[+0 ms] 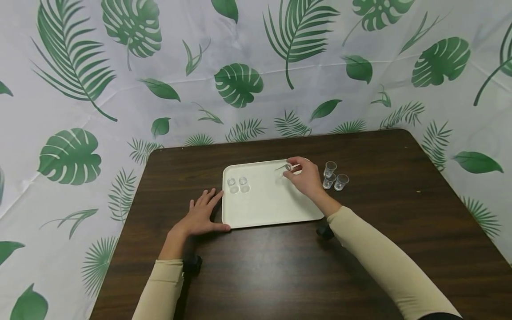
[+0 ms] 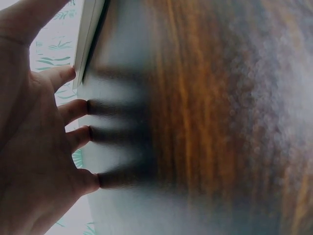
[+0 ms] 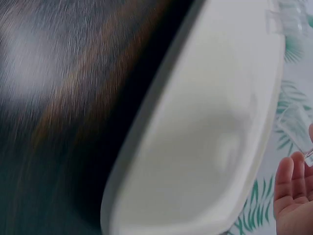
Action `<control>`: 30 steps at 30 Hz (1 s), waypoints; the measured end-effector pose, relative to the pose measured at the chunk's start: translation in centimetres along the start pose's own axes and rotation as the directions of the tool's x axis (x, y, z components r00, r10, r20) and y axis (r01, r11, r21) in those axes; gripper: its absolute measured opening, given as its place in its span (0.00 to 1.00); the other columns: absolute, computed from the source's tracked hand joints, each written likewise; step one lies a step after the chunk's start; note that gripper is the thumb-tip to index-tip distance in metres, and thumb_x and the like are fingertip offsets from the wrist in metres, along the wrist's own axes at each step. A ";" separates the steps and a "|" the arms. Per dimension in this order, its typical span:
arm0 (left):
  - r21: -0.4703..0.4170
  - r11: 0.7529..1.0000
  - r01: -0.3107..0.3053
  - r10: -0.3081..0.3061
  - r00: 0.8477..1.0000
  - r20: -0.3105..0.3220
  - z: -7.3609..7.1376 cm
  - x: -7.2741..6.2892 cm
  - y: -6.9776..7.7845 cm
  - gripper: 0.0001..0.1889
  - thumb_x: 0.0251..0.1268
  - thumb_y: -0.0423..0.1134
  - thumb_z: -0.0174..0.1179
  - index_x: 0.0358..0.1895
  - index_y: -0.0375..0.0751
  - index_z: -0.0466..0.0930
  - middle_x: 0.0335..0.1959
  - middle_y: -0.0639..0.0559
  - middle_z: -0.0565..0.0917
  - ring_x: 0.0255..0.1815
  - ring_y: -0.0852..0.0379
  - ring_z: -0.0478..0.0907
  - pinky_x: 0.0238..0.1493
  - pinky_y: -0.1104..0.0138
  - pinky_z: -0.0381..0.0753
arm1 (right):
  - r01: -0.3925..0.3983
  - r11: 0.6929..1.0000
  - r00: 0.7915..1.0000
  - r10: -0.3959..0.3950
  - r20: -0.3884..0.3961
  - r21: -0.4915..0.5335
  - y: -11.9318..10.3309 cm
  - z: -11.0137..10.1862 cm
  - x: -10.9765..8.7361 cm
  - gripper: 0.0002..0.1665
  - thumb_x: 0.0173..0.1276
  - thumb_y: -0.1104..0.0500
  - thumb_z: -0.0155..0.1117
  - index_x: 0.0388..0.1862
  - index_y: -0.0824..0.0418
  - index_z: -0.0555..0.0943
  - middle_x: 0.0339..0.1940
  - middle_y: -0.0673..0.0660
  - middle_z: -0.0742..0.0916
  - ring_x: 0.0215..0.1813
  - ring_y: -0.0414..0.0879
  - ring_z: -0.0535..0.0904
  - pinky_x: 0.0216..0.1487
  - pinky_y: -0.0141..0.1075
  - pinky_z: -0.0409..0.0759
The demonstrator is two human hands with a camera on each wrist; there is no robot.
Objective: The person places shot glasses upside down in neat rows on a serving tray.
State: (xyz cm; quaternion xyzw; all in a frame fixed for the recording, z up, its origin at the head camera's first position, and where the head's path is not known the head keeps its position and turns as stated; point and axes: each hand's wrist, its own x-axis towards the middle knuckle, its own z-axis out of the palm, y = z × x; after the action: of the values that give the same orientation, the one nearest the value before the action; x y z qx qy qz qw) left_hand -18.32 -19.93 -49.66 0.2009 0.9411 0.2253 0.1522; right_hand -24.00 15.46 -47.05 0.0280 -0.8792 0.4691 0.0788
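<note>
My right hand pinches a small clear shot glass by its base, over the right part of a white tray. The glass is tilted, its mouth pointing left and down; the right wrist view shows the shot glass at the fingertips of the right hand. Two more shot glasses stand mouth down near the tray's left edge. With fingers spread, my left hand rests on the table, its thumb and index finger at the tray's left rim. In the left wrist view the left hand's fingertips meet the tabletop.
Several clear shot glasses stand close together on the dark wooden table, just right of the tray and beside my right forearm. Behind the table's far edge hangs a white cloth with green leaves.
</note>
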 end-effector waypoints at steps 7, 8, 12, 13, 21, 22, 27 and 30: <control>0.005 1.000 0.007 -0.007 1.000 0.000 0.1 0.0 0.0 0.61 0.45 0.72 0.67 0.80 0.52 0.46 0.80 0.40 0.45 0.79 0.38 0.36 0.66 0.30 0.34 | 0.057 0.998 0.998 -0.056 0.033 -0.018 -0.6 3.3 -0.2 0.21 0.60 0.64 0.72 0.53 0.61 0.83 0.49 0.58 0.86 0.43 0.50 0.83 0.43 0.43 0.78; 0.007 1.000 0.007 -0.007 1.000 0.001 0.1 0.0 0.0 0.61 0.45 0.73 0.66 0.80 0.52 0.46 0.80 0.40 0.45 0.79 0.38 0.36 0.66 0.30 0.34 | 0.072 0.997 0.997 -0.071 0.043 -0.022 -0.7 3.8 -0.2 0.21 0.60 0.64 0.72 0.53 0.60 0.83 0.48 0.57 0.86 0.43 0.50 0.83 0.43 0.43 0.77; 0.005 1.000 0.005 -0.005 1.000 -0.001 0.1 0.0 0.0 0.61 0.45 0.73 0.66 0.80 0.52 0.46 0.80 0.40 0.45 0.79 0.38 0.36 0.65 0.30 0.35 | 0.135 0.989 0.988 -0.130 0.083 -0.053 -1.1 5.4 -0.3 0.21 0.60 0.66 0.72 0.53 0.59 0.84 0.46 0.54 0.86 0.43 0.49 0.82 0.42 0.42 0.77; 0.006 1.000 0.004 -0.004 1.000 -0.001 0.1 0.1 0.0 0.61 0.45 0.73 0.66 0.80 0.52 0.46 0.80 0.40 0.45 0.79 0.38 0.36 0.65 0.30 0.35 | 0.149 0.987 0.985 -0.143 0.093 -0.064 -1.2 5.7 -0.3 0.21 0.60 0.66 0.72 0.53 0.58 0.85 0.46 0.54 0.86 0.42 0.48 0.82 0.42 0.42 0.76; 0.004 1.000 -0.001 0.001 1.000 0.001 0.1 0.3 0.1 0.61 0.46 0.73 0.66 0.80 0.53 0.46 0.80 0.41 0.45 0.79 0.38 0.36 0.65 0.30 0.35 | 0.188 0.972 0.971 -0.162 0.177 -0.142 -2.3 7.2 -0.2 0.21 0.61 0.68 0.67 0.54 0.56 0.85 0.49 0.51 0.86 0.44 0.46 0.79 0.44 0.41 0.75; 0.005 1.000 -0.003 0.003 1.000 -0.001 0.2 0.3 0.1 0.61 0.46 0.72 0.66 0.80 0.52 0.46 0.80 0.41 0.45 0.79 0.38 0.36 0.65 0.30 0.35 | 0.190 0.970 0.970 -0.161 0.184 -0.151 -2.4 7.3 -0.2 0.21 0.61 0.68 0.67 0.54 0.56 0.85 0.49 0.50 0.85 0.44 0.46 0.79 0.45 0.40 0.75; 0.007 1.000 -0.008 0.008 1.000 -0.006 0.3 0.2 -0.2 0.61 0.46 0.72 0.66 0.80 0.51 0.46 0.79 0.40 0.45 0.78 0.37 0.36 0.64 0.29 0.35 | 0.229 0.956 0.959 -0.189 0.212 -0.184 -2.8 7.7 -0.3 0.21 0.62 0.67 0.66 0.54 0.55 0.85 0.50 0.49 0.86 0.45 0.45 0.79 0.47 0.39 0.76; 0.004 1.000 -0.016 0.016 1.000 -0.005 0.3 0.3 -0.2 0.61 0.46 0.73 0.66 0.80 0.51 0.46 0.79 0.39 0.46 0.78 0.36 0.37 0.64 0.28 0.35 | 0.230 0.952 0.960 -0.188 0.208 -0.202 -2.8 7.7 -0.4 0.21 0.62 0.67 0.67 0.54 0.54 0.86 0.49 0.48 0.86 0.44 0.44 0.79 0.46 0.39 0.76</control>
State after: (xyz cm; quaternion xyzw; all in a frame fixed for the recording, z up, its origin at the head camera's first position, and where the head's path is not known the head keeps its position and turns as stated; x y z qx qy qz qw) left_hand -18.52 -19.89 -50.07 0.2081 0.9403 0.2250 0.1478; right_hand -24.14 7.48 -48.99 0.1560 -0.9220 0.3512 0.0482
